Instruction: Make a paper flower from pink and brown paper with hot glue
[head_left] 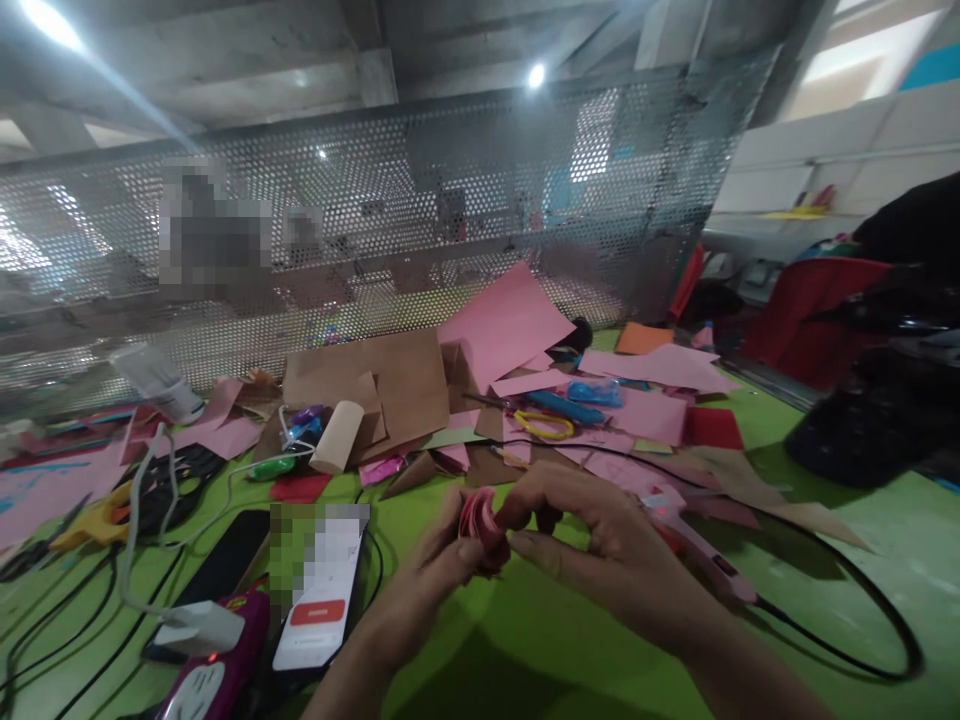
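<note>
Though part-hidden, curled pink paper (478,517)

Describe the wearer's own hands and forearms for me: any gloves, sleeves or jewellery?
The left hand and right hand are ungloved, with slender fingers. Both forearms are uncovered as far as the picture's bottom edge, with no sleeves in view. I can make out no ring, watch, bracelet or marking on either side.

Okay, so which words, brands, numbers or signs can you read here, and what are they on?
None can be read clearly.
Lit phone screen: small lines and red button text, too blurred; part is pixelated.
Pink paper at the far left: blue marks, unreadable.
Purple power strip: no legible label.
</note>
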